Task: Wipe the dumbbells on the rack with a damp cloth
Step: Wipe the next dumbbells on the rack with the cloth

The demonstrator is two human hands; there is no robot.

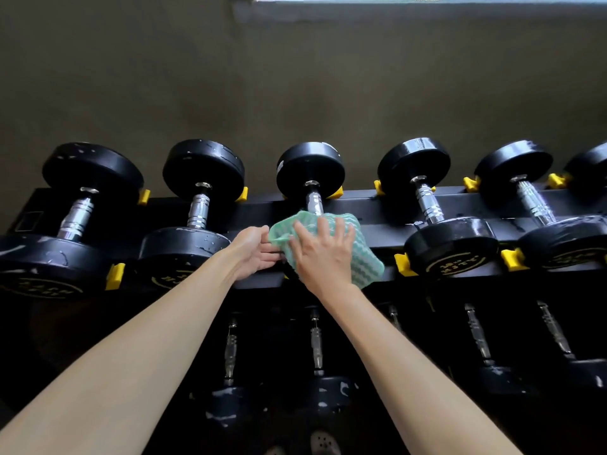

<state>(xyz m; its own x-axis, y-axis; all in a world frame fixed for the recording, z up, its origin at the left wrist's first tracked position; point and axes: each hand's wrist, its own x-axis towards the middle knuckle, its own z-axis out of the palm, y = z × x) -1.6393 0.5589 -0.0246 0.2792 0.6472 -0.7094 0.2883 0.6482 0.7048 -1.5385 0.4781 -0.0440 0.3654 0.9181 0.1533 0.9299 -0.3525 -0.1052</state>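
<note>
Head view: The rack (361,205) carried a row of black dumbbells on its top tier, each one seated in yellow cradles (403,265). The middle dumbbell (310,170) lay with its chrome handle pointing toward the camera. Its near head was covered by the green cloth (368,257), which was draped over it and hung down at the right edge. The right hand (320,254) lay flat on the cloth with fingers spread and straight, pressing the cloth against the covered head. The left hand (256,252) was just beside it, at the cloth's left edge, and pinched that edge between thumb and fingers. The neighbouring dumbbells to either side showed scuffed, chipped coating. A lower tier of dumbbells (317,343) sat in shadow beneath the forearms. A plain grey wall (295,77) stood behind the rack.
</note>
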